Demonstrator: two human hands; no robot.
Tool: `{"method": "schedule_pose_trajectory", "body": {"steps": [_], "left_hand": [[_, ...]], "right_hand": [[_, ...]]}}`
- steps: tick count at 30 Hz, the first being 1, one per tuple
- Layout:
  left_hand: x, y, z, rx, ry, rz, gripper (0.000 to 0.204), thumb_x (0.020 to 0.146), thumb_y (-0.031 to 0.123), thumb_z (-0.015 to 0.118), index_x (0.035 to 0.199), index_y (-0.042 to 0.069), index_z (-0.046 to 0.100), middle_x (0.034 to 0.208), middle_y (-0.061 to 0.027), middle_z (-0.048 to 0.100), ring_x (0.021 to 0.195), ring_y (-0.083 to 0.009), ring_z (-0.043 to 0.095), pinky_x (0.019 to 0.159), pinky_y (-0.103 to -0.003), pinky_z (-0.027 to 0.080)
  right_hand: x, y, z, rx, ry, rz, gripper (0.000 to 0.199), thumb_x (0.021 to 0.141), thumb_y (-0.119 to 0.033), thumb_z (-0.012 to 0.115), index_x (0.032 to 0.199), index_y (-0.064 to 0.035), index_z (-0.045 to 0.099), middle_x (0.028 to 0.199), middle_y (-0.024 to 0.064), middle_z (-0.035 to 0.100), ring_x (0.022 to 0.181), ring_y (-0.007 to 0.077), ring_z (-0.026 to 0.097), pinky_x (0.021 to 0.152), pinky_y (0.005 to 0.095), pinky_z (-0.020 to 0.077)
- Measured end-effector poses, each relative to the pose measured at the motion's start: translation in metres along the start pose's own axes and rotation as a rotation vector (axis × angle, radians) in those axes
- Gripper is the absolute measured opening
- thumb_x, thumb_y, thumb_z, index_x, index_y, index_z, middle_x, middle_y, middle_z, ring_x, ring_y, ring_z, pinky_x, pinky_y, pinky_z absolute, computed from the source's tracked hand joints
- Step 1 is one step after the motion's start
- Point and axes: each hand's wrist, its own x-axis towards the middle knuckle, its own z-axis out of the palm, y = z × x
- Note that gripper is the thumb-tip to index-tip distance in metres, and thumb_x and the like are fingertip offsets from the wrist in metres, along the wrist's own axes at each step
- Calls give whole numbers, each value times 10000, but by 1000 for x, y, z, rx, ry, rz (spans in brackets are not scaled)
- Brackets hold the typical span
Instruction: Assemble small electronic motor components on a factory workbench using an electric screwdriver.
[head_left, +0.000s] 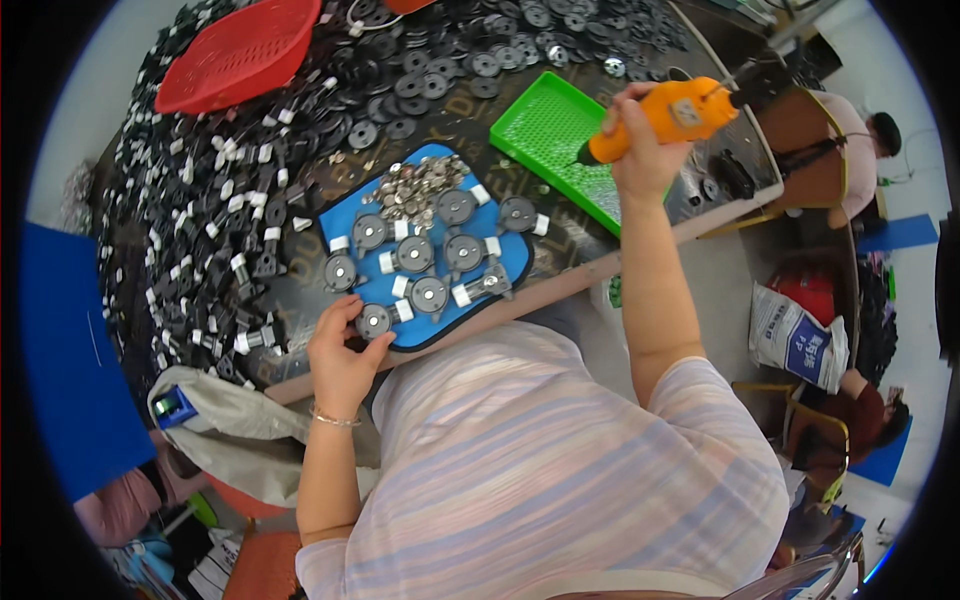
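Note:
My right hand is wrapped around an orange electric screwdriver, raised over the right side of a green perforated tray. The tool's dark tip points left and down, away from the parts. At the near edge of a blue mat, the thumb and fingers of my left hand grip a round black part with a white end piece. Several similar parts lie on the mat, among them a disc-shaped one and one turned on its side. Behind them sits a pile of small shiny metal pieces.
Black and white parts are heaped across the table's left side, with black discs along the back. A red basket stands at the far left. A pale cloth hangs at the near left corner. Other people sit at the right.

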Motion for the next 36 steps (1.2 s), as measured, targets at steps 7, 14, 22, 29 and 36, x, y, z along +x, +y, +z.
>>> {"method": "schedule_pose_trajectory", "body": {"steps": [7, 14, 22, 29, 36], "left_hand": [[1, -5, 5, -14, -1, 23, 459, 581, -27, 760, 997, -40, 565, 1134, -128, 553, 766, -138, 587, 639, -233, 501], [3, -5, 7, -59, -20, 38, 481, 595, -43, 752, 1038, -45, 563, 1152, -115, 540, 783, -128, 579, 649, -231, 497], [5, -15, 6, -114, -32, 74, 487, 595, -24, 758, 1048, -3, 581, 1124, -94, 546, 756, -105, 541, 619, -214, 464], [5, -19, 5, -117, -30, 84, 472, 579, 29, 782, 1012, 16, 593, 1098, -74, 556, 738, -120, 533, 620, -225, 452], [7, -13, 6, -139, -24, 99, 453, 584, 45, 772, 1004, 16, 605, 1070, -83, 560, 767, -154, 561, 638, -251, 463]], "right_hand": [[-2, 3, 6, -42, 35, 46, 208, 743, 37, 612, 924, 17, 513, 755, 97, 564, 531, 145, 545, 496, 247, 453], [0, 6, 2, -44, -24, 13, 212, 744, 35, 612, 928, 18, 509, 732, 85, 552, 512, 139, 537, 487, 247, 452], [-1, 9, 4, -40, -23, 22, 196, 750, 37, 607, 915, 13, 503, 712, 85, 554, 508, 152, 535, 478, 254, 444], [-6, -27, 23, 176, -19, 7, 164, 776, 21, 569, 927, 16, 504, 747, 102, 552, 540, 149, 533, 508, 251, 437], [-70, -48, 94, 408, -573, 177, 266, 809, -148, 594, 994, -12, 459, 858, 143, 508, 553, 179, 534, 496, 282, 461]]}}
